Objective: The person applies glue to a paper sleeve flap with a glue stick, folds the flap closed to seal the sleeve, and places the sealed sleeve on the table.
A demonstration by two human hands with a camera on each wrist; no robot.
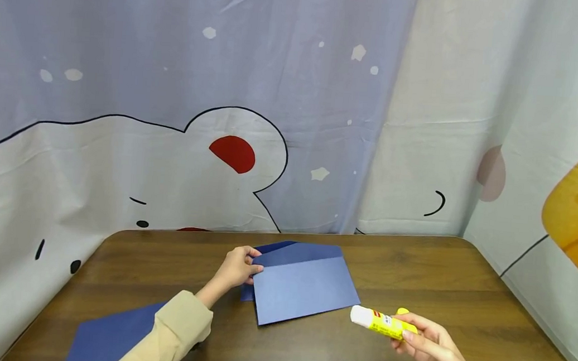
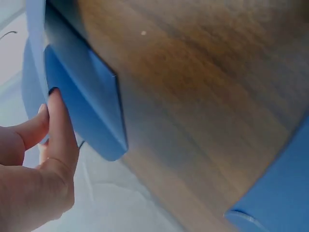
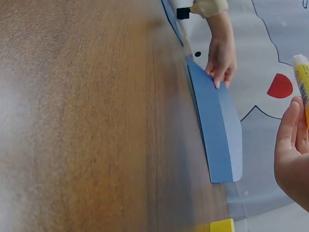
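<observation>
My left hand [image 1: 236, 266] pinches the left edge of a blue envelope [image 1: 306, 291] between thumb and fingers; the envelope's flap stands open on its far side. Another blue envelope [image 1: 247, 293] lies partly hidden behind it, and the left wrist view shows its folded paper [image 2: 87, 101] beside the fingers. To the right, my right hand [image 1: 438, 347] grips a yellow glue stick [image 1: 384, 324], its white end pointing left toward the envelope's near right corner, apart from the paper. In the right wrist view the glue stick [image 3: 302, 79] is cut off by the frame edge.
A further blue envelope [image 1: 112, 336] lies at the table's near left, partly covered by the left sleeve [image 1: 178, 324]. A small yellow cap [image 3: 222, 225] is on the wooden table [image 1: 414, 267] near the right hand. A patterned curtain [image 1: 323, 121] hangs behind the table.
</observation>
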